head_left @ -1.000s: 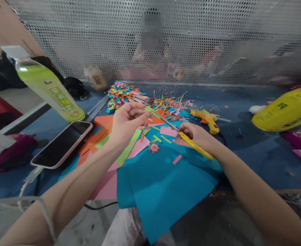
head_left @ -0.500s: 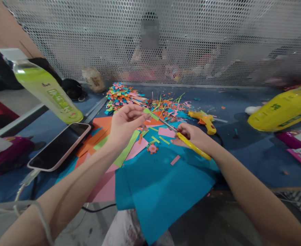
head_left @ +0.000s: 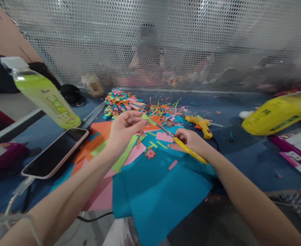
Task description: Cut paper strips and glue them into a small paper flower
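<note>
Above the middle of the blue table (head_left: 232, 164), the left hand (head_left: 121, 131) pinches a small piece of green paper (head_left: 148, 119), thumb and fingertips narrow on it. The right hand (head_left: 191, 140) has its fingers curled around the yellow handles of the scissors (head_left: 190, 151), whose blades reach to the green paper — how far they are open is too small to tell.

Compared with the earlier frame, both hands keep nearly the same pose, while the whole scene sits lower in the view. More of the yellow bottle (head_left: 273, 116) now shows on the right, its neck included. The paper flower (head_left: 150, 153) remains on the blue paper (head_left: 163, 191), and the glue gun (head_left: 200, 125) still lies beside the scraps (head_left: 166, 111).

The green bottle (head_left: 46, 97), near the phone (head_left: 55, 153), has its white cap on and pale green drink up to the shoulder. The yellow bottle lies tilted in view; its label hides much of the inside. A clear bag (head_left: 92, 84) by the mesh panel (head_left: 204, 51) holds something brownish — blurred.
</note>
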`<state>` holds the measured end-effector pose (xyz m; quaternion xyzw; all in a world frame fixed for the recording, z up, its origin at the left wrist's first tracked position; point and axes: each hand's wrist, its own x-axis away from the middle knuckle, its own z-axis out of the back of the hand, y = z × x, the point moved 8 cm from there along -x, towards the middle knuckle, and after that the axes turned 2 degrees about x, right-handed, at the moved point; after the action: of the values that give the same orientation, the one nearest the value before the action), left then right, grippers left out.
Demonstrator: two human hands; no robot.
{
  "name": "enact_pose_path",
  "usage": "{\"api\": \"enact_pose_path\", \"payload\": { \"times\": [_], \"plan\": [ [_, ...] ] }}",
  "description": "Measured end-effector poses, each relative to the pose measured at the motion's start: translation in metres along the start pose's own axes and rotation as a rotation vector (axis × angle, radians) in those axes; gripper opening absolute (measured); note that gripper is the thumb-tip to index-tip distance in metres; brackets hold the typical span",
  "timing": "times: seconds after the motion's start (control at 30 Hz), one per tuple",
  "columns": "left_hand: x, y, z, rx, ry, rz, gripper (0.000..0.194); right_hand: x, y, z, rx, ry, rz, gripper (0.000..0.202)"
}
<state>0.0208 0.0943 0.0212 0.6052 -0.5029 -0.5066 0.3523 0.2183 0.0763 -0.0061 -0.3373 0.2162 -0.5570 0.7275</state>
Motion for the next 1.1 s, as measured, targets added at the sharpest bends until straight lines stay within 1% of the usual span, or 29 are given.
{"api": "enact_pose_path", "payload": {
  "times": [0.1,0.2,0.27,0.33,0.4,0.5,0.63,0.83,1.1],
  "plan": [
    [0.000,0.000,0.000,0.005,-0.001,0.004,0.035,0.000,0.000,0.000,-0.030,0.010,-0.011,0.040],
    [-0.001,0.000,0.002,-0.005,0.021,-0.004,0.038,-0.001,0.001,0.000,-0.032,0.012,-0.007,0.039],
    [-0.001,-0.002,0.002,-0.010,0.025,0.010,0.035,-0.001,0.002,0.000,-0.021,0.010,-0.002,0.038],
    [0.000,-0.007,-0.002,-0.010,-0.016,0.057,0.030,-0.001,0.003,0.000,-0.012,0.010,0.000,0.038],
    [0.002,-0.012,-0.008,-0.016,-0.081,0.114,0.025,-0.001,0.004,0.000,-0.014,0.008,-0.001,0.038],
    [0.005,-0.016,-0.016,-0.042,-0.139,0.157,0.026,-0.001,0.004,-0.001,-0.034,0.004,-0.009,0.040],
    [0.006,-0.017,-0.017,-0.085,-0.140,0.148,0.027,-0.001,0.005,-0.003,-0.032,-0.006,-0.008,0.041],
    [0.005,-0.017,-0.016,-0.121,-0.141,0.128,0.025,-0.003,0.007,-0.003,-0.005,-0.003,0.031,0.037],
    [0.006,-0.013,-0.018,-0.172,-0.157,0.089,0.023,-0.003,0.008,-0.004,-0.013,-0.003,0.042,0.035]
  ]
}}
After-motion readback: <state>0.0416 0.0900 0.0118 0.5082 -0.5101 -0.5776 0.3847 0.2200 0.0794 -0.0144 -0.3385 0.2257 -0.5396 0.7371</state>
